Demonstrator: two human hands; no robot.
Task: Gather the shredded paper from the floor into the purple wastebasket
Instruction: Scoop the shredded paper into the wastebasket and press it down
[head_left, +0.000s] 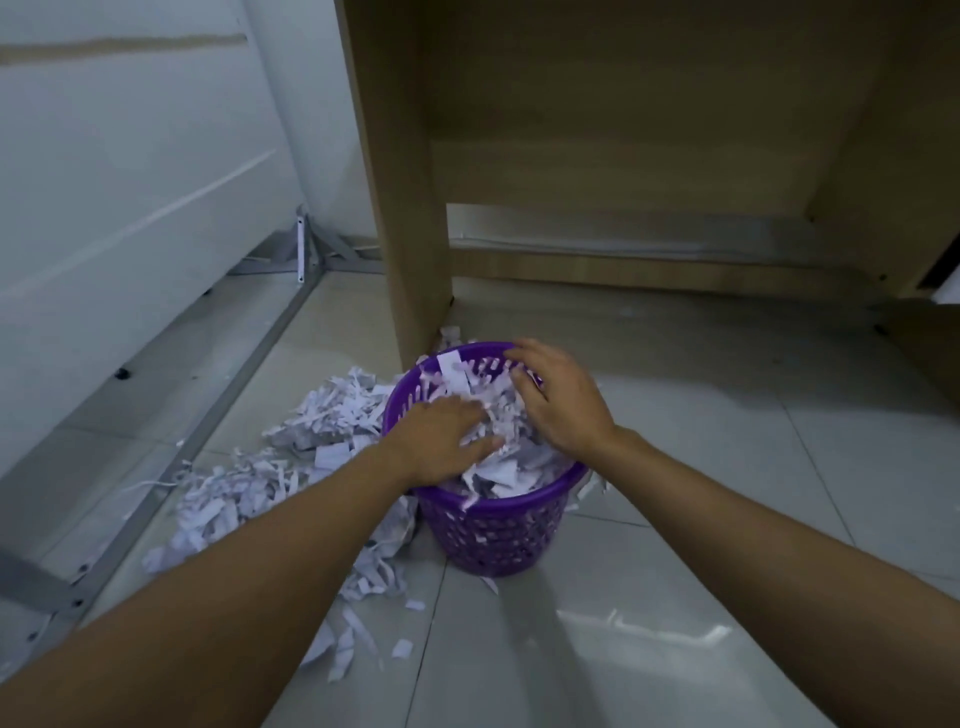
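Beside the desk leg, shredded paper (291, 467) litters the floor; left hand (441, 441), fingers flat, and right hand (561, 405), fingers spread, press shreds into the purple wastebasket (493, 535). Packing down, I'd say; next, scooping the left-hand heap.

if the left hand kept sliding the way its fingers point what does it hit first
Probably the right hand. The left hand lies on the shredded paper in the purple wastebasket, fingers pointing right across it; depth between the hands is unclear.
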